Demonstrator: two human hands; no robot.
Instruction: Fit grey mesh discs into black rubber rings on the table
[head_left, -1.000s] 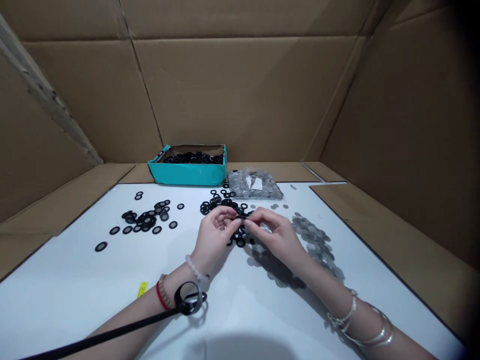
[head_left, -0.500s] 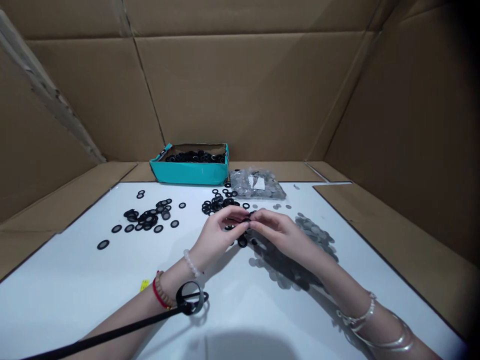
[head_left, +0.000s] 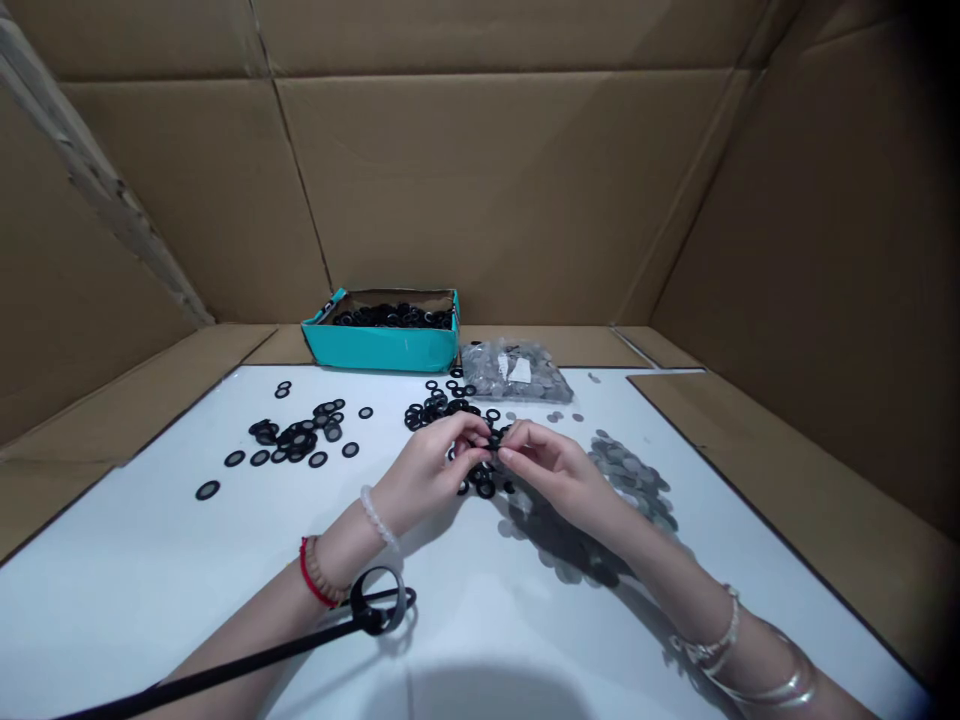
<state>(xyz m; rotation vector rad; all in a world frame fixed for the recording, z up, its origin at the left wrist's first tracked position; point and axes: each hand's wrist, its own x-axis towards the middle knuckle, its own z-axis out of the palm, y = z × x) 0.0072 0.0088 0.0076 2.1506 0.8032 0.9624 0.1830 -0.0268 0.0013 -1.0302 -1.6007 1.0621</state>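
The left hand (head_left: 427,470) and right hand (head_left: 544,472) curl inward, their fingertips meeting to pinch what appears to be a small black rubber ring (head_left: 495,438), just near a loose heap of similar rings (head_left: 442,412) on a white tabletop (head_left: 150,570). The fingers cover most of the ring, so its details are hidden. Grey discs (head_left: 630,475) lie to the right. A teal box (head_left: 382,350) of rings and a plastic bag (head_left: 517,372) of discs sit at the far edge, seemingly kept as nearby stock.
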